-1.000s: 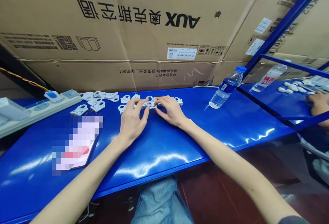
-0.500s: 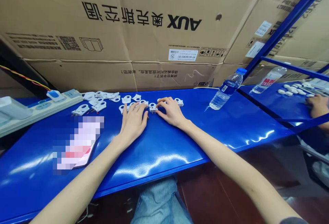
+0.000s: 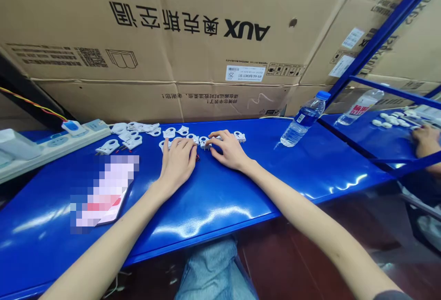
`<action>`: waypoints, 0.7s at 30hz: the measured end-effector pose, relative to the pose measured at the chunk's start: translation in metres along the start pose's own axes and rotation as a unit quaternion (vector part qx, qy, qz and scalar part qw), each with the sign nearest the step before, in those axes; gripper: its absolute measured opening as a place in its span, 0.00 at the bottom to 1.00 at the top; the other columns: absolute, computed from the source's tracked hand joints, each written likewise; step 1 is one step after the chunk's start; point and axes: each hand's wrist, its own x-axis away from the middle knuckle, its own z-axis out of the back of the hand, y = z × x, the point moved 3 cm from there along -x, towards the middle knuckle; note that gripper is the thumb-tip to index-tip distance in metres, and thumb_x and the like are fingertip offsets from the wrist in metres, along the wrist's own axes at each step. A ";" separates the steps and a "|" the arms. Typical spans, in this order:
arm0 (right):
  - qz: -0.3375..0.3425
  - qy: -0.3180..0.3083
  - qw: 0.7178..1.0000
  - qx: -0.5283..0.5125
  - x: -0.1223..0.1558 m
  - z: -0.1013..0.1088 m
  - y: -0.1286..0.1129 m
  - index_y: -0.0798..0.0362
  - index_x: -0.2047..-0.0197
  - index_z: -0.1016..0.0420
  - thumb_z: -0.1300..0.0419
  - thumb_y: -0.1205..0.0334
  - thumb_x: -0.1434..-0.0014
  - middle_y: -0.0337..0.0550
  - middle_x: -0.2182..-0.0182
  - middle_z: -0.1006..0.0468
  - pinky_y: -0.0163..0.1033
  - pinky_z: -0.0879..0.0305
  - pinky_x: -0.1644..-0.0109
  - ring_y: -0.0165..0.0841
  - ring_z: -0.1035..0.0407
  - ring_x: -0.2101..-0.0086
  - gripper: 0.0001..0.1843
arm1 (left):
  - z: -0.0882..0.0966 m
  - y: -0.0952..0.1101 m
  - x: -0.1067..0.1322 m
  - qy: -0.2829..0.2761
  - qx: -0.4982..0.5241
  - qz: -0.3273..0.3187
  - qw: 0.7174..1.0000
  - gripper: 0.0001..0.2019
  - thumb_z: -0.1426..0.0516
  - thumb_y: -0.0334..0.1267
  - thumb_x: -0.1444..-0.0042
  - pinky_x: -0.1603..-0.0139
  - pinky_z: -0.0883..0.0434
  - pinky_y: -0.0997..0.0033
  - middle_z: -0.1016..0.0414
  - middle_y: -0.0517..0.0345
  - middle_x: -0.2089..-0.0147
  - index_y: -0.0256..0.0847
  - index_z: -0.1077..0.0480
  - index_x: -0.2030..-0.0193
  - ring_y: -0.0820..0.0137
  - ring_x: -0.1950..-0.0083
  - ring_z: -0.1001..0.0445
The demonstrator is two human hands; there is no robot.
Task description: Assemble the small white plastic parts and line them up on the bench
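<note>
Both my hands lie palm down on the glossy blue table [image 3: 241,185], side by side near its far edge. My left hand [image 3: 177,162] has its fingers stretched flat, the tips touching small white plastic parts [image 3: 179,140]. My right hand [image 3: 229,149] also lies flat with fingers spread, its fingertips resting on a white part with metal pins [image 3: 204,142]. Another white part [image 3: 240,136] sits just past my right hand. More of these white parts [image 3: 132,134] are scattered to the left along the back.
A white power strip [image 3: 51,146] lies at the far left. A blurred flat object [image 3: 103,192] rests left of my left arm. A water bottle [image 3: 303,117] lies tilted at the right. Cardboard boxes [image 3: 193,38] wall the back. Another person's hand [image 3: 427,141] works at the neighbouring table.
My hands have shifted slightly on the row of white parts; the left fingers have slid a little left and flattened, and the parts under them have been nudged apart.
</note>
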 end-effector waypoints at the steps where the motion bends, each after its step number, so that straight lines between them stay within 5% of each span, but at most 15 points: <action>1: -0.006 -0.001 1.000 0.001 0.000 0.000 0.001 0.49 0.47 0.20 0.41 0.63 0.31 0.49 0.44 0.24 0.51 0.35 0.39 0.44 0.33 0.46 0.12 | 0.000 0.001 0.000 0.000 -0.004 0.001 1.000 0.17 0.56 0.40 0.28 0.25 0.51 0.33 0.20 0.47 0.43 0.42 0.26 0.49 0.53 0.38 0.28; 21: -0.026 -0.022 0.999 -0.021 0.000 -0.002 0.004 0.49 0.42 0.23 0.40 0.63 0.33 0.47 0.44 0.20 0.58 0.35 0.38 0.48 0.35 0.41 0.17 | 0.004 0.003 0.002 0.001 -0.009 -0.006 1.000 0.15 0.50 0.35 0.32 0.26 0.48 0.32 0.19 0.49 0.45 0.42 0.22 0.64 0.52 0.40 0.28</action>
